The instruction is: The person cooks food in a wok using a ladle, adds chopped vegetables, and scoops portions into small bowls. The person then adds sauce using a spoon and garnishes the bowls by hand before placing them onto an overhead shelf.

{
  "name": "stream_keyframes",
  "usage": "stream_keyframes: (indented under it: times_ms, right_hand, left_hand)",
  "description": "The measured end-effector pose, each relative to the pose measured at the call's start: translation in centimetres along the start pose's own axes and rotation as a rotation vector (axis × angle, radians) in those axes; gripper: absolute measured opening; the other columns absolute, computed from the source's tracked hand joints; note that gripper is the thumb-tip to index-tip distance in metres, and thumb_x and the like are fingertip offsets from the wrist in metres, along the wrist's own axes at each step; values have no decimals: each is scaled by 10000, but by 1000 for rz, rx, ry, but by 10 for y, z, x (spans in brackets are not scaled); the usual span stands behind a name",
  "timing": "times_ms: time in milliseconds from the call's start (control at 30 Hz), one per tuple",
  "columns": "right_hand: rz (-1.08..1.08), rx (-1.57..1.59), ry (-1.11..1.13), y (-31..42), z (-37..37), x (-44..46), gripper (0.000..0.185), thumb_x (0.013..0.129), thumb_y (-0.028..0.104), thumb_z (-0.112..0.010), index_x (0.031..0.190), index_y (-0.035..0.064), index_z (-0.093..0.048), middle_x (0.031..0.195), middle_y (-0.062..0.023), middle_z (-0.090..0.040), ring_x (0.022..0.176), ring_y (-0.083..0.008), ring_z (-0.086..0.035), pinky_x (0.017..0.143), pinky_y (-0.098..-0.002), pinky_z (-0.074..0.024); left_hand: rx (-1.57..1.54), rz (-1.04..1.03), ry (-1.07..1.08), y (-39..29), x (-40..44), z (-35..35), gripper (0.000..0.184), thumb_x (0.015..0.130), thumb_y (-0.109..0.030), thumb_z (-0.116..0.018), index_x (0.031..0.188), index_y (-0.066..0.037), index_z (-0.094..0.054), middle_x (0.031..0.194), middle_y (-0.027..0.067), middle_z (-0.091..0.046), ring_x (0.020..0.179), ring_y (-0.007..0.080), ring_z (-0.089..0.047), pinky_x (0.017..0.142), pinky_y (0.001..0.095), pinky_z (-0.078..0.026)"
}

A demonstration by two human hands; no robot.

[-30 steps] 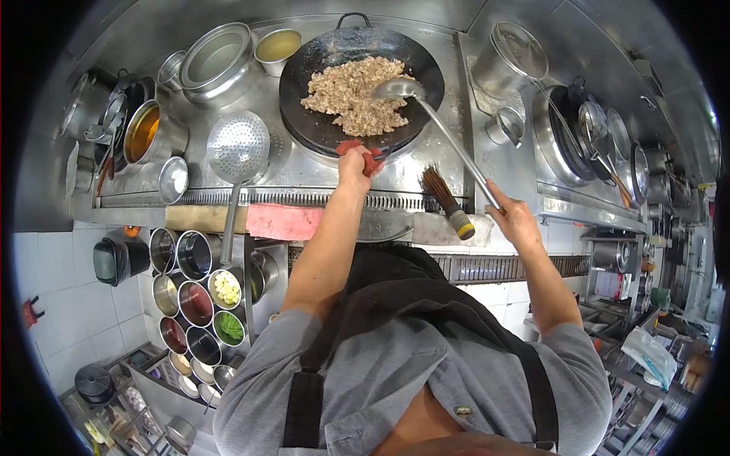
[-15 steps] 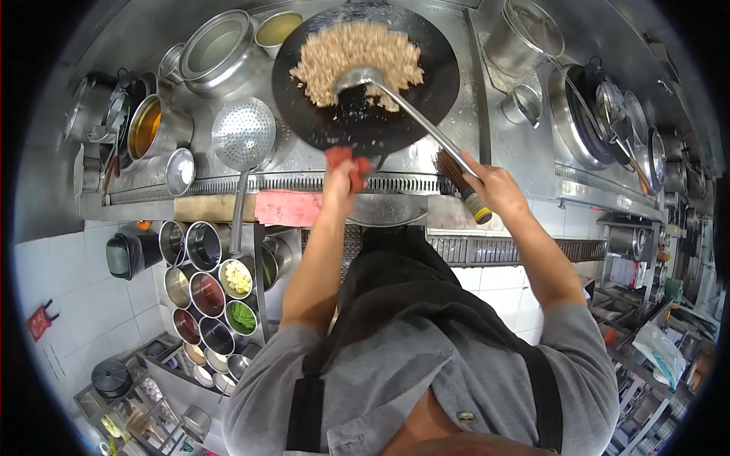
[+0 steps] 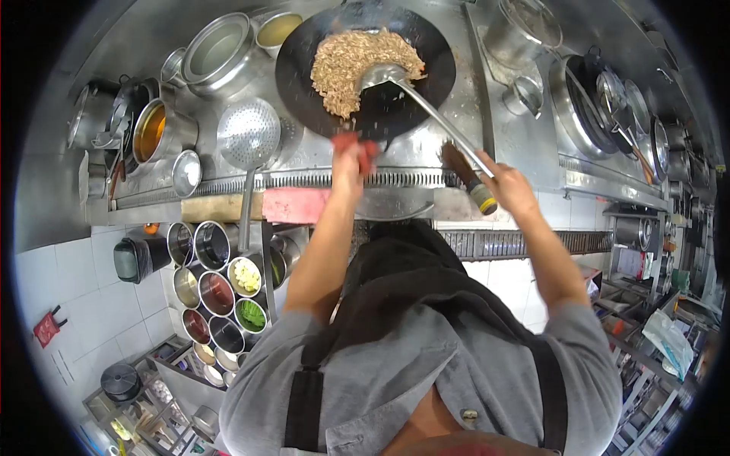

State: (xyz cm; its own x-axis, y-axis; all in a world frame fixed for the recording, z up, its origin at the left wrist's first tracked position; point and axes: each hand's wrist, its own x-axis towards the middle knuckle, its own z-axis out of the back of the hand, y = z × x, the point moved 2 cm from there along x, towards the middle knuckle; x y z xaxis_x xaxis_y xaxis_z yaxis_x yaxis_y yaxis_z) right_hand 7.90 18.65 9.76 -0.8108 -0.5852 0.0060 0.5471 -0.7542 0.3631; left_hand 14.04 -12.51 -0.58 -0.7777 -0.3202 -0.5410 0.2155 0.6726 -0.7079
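Observation:
A black wok sits at the top centre of the head view, with a heap of brown fried rice in its far part and some grains in the air. My left hand is closed on a red cloth at the wok's near rim. Whatever handle lies under the cloth is hidden. My right hand grips the end of a long-handled metal ladle. The ladle's bowl rests against the right side of the rice, inside the wok.
A perforated skimmer lies left of the wok. Beside my right hand is a bamboo brush. Pots, including one of orange liquid, stand to the left. Below are ingredient tins, one with chopped greens. A folded pink cloth lies on the front edge.
The ladle has moved right across the wok. The rice is drawn into a narrower heap, and my left hand stays at the rim with the cloth. The whole view has shifted slightly.

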Motion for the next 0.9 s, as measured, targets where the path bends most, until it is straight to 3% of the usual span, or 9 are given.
stream_keyframes:
  times_ms: [133, 267, 300, 367, 400, 467, 533, 667, 900]
  right_hand:
    - [-146, 197, -42, 24, 35, -35, 494, 846, 156, -622, 1318, 121, -482, 781, -220, -620, 706, -379, -608, 646, -449, -456]
    - [-347, 269, 15, 38, 52, -33, 521, 850, 169, -624, 1344, 138, -460, 820, -235, -631, 714, -389, -620, 667, -410, -477]
    - [-267, 262, -82, 39, 38, -20, 524, 850, 175, -621, 1348, 164, -458, 822, -235, -635, 760, -393, -629, 692, -417, -475]
    - [-401, 178, 75, 51, 13, 17, 523, 870, 261, -567, 1369, 213, -418, 855, -250, -631, 855, -414, -614, 771, -469, -465]
    - [-276, 154, 87, 44, -14, 37, 539, 872, 267, -541, 1387, 225, -387, 857, -264, -625, 883, -422, -606, 800, -469, -473]
    - [-271, 100, 113, 41, -49, 67, 550, 872, 225, -532, 1398, 213, -369, 817, -256, -624, 848, -415, -609, 776, -479, -476]
    - [-69, 16, 141, 55, -42, 83, 562, 872, 195, -529, 1406, 199, -352, 805, -232, -631, 789, -408, -612, 725, -487, -483]
    - [88, -133, 168, 30, -12, 27, 576, 851, 164, -579, 1392, 194, -383, 802, -221, -635, 742, -390, -616, 657, -471, -492]
    - [-137, 98, 54, 8, -26, 46, 541, 849, 166, -594, 1365, 183, -432, 842, -246, -627, 818, -404, -611, 748, -454, -475]
  left_hand:
    - [-75, -92, -113, -12, -75, -6, 432, 701, 6, -454, 1123, -86, -450, 840, 135, -626, 572, 178, -579, 406, 289, -394]
    - [-96, -141, 12, -39, 6, -3, 109, 731, 17, -453, 770, -81, -480, 623, 68, -511, 511, 182, -545, 372, 304, -293]
    - [-57, -146, 20, -42, 18, -11, 109, 743, -5, -459, 813, -84, -488, 637, 68, -519, 560, 189, -569, 398, 306, -304]
    - [-14, -151, 35, -42, 31, -16, 122, 756, -27, -465, 857, -86, -496, 652, 69, -527, 610, 197, -594, 424, 308, -316]
    - [-5, -142, 12, -41, 34, -17, 135, 757, -32, -469, 877, -86, -498, 662, 75, -534, 615, 201, -597, 424, 306, -314]
    - [10, -126, -11, -37, 44, -11, 149, 759, -36, -472, 896, -86, -500, 673, 81, -541, 621, 205, -600, 425, 304, -313]
    - [51, -116, 2, -36, 60, -3, 221, 756, -39, -484, 972, -82, -503, 703, 94, -568, 629, 211, -603, 428, 303, -315]
    - [62, -97, -71, -44, 58, -1, 284, 759, -41, -493, 1040, -74, -501, 766, 116, -608, 617, 210, -591, 426, 299, -325]
    - [104, -103, 34, -41, 62, 5, 347, 766, -66, -518, 1110, -73, -474, 860, 125, -636, 605, 185, -580, 392, 278, -344]
